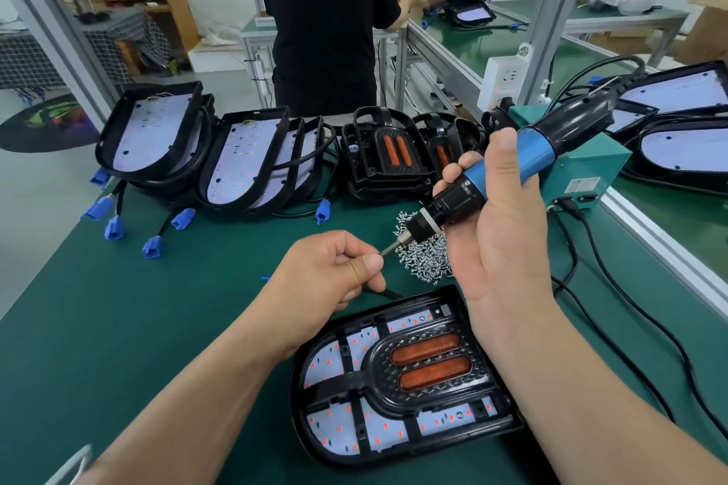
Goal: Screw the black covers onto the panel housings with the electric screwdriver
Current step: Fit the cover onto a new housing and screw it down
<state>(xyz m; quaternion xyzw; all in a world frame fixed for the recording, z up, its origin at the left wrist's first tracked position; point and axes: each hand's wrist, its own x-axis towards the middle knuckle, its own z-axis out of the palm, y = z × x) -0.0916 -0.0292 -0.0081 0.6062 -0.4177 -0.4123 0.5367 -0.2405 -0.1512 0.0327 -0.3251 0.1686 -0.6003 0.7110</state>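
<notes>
Green worktop (157, 327) shows open mat near left; panel housing (335, 425) with black cover (378, 378) lies by the near edge. Above, right hand (500, 232) wraps its grip round the electric screwdriver (524, 154); left hand (331, 272) pinches its bit tip, beside loose screws (427, 254).
</notes>
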